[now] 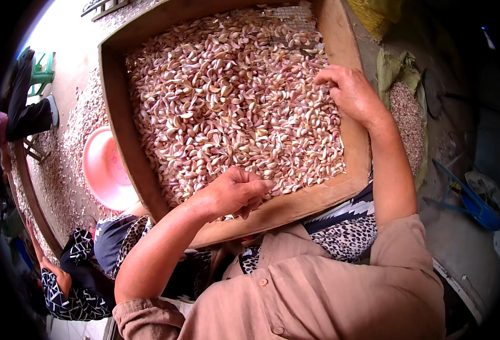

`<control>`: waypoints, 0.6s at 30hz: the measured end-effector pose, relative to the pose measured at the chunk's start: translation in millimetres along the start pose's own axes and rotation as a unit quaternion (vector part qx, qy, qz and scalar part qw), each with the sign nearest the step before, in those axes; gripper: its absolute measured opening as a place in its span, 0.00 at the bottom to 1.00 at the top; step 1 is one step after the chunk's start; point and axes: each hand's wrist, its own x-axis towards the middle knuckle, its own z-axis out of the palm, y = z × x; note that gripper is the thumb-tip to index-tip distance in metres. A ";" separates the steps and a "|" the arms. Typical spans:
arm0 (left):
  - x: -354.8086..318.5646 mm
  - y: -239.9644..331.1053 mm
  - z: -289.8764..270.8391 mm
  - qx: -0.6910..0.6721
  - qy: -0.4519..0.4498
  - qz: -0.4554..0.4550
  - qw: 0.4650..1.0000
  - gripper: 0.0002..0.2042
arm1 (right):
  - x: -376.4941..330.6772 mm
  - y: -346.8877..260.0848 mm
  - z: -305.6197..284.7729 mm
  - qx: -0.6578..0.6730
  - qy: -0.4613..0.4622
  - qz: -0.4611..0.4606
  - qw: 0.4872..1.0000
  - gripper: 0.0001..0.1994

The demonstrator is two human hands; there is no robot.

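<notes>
A wooden-framed tray (105,96) with a wire-mesh bottom lies tilted in front of me, heaped with pinkish-white garlic cloves (227,102). My left hand (235,192) is closed over the cloves near the front edge of the frame, thumb and fingers pressed together. At the right side of the tray, my right hand (352,93) curls its fingers inward beside the frame wall, tips at the edge of the heap. Whatever is between the fingers of either hand is hidden. Bare mesh (292,20) shows at the far right corner.
Left of the tray is a pink basin (108,170), with loose cloves scattered on the floor. Another person (63,277) works at a second wooden frame. A green stool (43,71) stands farther left. At right are an open sack of cloves (405,119) and a blue object (479,204).
</notes>
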 end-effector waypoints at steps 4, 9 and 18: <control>-0.4 1.1 -1.6 -0.016 0.006 0.005 1.000 0.24 | 0.0 13.6 5.6 0.011 0.007 -0.021 1.000 0.16; -1.1 0.1 -2.4 -0.004 -0.007 0.021 1.000 0.24 | -0.9 5.0 8.7 0.004 -0.037 0.005 0.999 0.13; -2.2 3.0 -3.1 0.011 0.007 0.015 1.000 0.24 | -6.1 -12.4 32.0 0.033 -0.106 -0.113 0.987 0.14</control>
